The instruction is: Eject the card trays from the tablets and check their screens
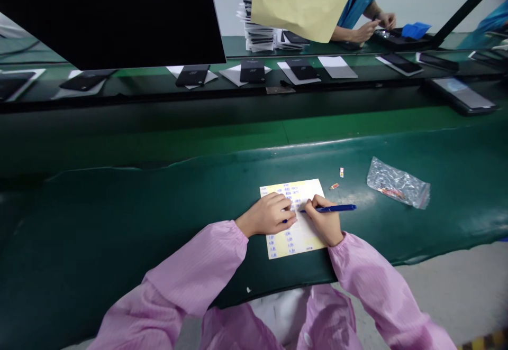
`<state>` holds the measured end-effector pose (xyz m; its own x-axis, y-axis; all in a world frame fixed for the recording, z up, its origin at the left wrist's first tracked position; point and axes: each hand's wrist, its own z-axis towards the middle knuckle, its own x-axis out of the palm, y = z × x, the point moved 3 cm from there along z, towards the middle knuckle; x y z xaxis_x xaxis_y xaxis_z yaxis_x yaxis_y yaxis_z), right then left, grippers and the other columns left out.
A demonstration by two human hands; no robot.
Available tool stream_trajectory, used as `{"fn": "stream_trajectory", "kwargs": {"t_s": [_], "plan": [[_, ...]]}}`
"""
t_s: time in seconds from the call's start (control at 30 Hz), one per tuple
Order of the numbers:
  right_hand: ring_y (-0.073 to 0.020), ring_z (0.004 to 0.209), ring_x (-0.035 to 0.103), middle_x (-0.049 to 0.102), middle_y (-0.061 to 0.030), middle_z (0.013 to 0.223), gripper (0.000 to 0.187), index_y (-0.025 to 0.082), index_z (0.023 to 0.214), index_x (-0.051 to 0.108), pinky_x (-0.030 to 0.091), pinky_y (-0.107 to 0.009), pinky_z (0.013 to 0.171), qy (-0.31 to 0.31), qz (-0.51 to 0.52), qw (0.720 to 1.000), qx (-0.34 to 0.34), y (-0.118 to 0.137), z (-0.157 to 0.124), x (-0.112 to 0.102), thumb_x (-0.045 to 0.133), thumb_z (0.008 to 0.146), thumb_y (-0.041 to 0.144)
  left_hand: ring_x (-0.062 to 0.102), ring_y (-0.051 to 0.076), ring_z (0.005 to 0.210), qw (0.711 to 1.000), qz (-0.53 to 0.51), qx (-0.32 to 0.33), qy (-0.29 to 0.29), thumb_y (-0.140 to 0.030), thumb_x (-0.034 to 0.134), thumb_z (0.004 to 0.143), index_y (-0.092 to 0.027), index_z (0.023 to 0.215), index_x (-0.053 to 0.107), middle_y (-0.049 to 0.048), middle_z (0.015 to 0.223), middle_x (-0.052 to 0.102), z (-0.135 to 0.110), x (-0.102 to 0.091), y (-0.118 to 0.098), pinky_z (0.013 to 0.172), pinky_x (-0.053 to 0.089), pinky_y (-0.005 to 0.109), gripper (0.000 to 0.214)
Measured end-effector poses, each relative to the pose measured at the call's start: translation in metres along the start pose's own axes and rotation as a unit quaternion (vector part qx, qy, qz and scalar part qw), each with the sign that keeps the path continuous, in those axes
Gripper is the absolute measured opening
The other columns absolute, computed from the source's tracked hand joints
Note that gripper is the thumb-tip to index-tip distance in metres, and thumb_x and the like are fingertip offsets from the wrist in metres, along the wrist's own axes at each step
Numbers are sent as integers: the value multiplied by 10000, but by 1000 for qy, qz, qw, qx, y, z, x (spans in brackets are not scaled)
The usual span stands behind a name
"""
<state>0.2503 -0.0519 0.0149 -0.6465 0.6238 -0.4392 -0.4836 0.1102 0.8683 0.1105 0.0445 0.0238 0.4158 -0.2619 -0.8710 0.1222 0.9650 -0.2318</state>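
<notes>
A sheet of paper [309, 228] with printed text and rows of blue handwriting lies on the green work surface in front of me. My right hand [326, 222] grips a blue pen [337, 208], its tip down at the sheet. My left hand [272, 214] rests on the sheet's left part with curled fingers. A small dark blue thing [284, 221] shows between those fingers; its kind cannot be made out. Just beyond the sheet lie two small labelled pieces, one red and gold [334, 186] and one white [342, 172].
A clear plastic bag [397, 183] with small reddish pieces lies to the right. Phone-like black devices [252, 71] on white sheets line the raised shelf behind. A dark panel [119, 17] hangs upper left, a yellow sheet [301, 1] upper middle. Across the line, a co-worker's hands [375, 27] handle something small.
</notes>
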Motion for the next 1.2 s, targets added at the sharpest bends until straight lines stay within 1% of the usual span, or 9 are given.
{"fn": "stream_trajectory", "kwargs": {"t_s": [0.2,0.6,0.8,1.2], "plan": [[-73,446,309,328,74,449,370,214,503,313,304,-242,488,-13,-2,1000,4,-1,0,-1,538,791,269,548,150,723,1000,-2,-2,0,-318,441,963,-177,803,672,44,767,620,0,0,0,683,402,299,314],[-77,457,287,293,74,458,366,222,517,270,294,-237,472,-17,0,1000,1,2,0,-1,529,773,263,547,150,725,1000,-4,-2,3,-320,439,964,-178,814,674,45,773,619,0,0,0,680,400,302,312],[-75,453,304,317,72,457,375,214,507,306,306,-241,484,-14,-4,1000,2,1,0,-1,538,794,279,545,150,722,1000,-3,-2,3,-316,433,966,-173,804,672,47,767,612,0,1,0,684,404,300,322],[-76,462,283,299,73,461,348,221,516,276,289,-238,476,-9,-2,1000,-3,3,0,0,522,758,263,544,151,718,1000,1,2,0,-315,437,966,-178,811,670,45,761,613,1,-2,0,676,401,300,311]]}}
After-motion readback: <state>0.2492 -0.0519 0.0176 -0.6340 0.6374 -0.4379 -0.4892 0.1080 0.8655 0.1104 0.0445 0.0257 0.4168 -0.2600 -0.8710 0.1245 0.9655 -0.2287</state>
